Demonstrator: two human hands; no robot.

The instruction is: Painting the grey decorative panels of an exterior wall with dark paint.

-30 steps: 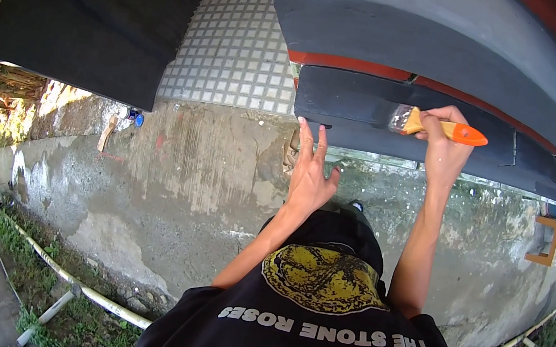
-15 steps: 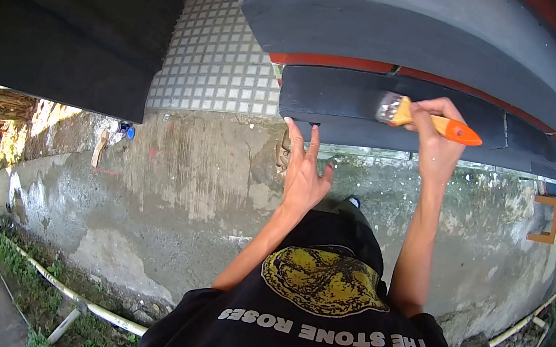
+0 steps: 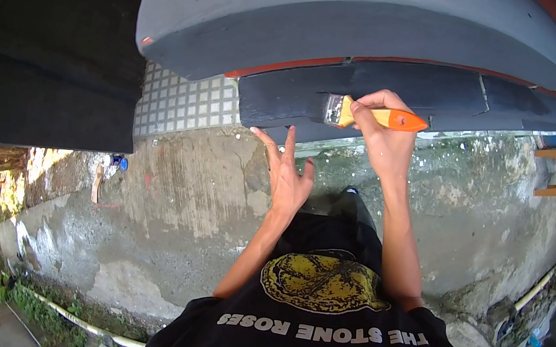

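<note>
My right hand is closed around a paintbrush with a pale wooden handle that ends in orange. Its dark, paint-smeared bristles point left and lie against the dark grey face of a low ledge. Left of the brush, my left hand is open, fingers spread, with two fingertips reaching the lower edge of the ledge. Nothing shows in that hand. Part of the ledge face looks darker and wetter than the grey beside it.
A red strip runs above the painted face, under a wider grey ledge. Patterned tiles and a black panel stand to the left. A wooden stool is at the right, on rough concrete.
The view has shifted. My right hand has carried the brush leftward along the ledge face, closer to my left hand. My left hand stays spread at the lower edge.
</note>
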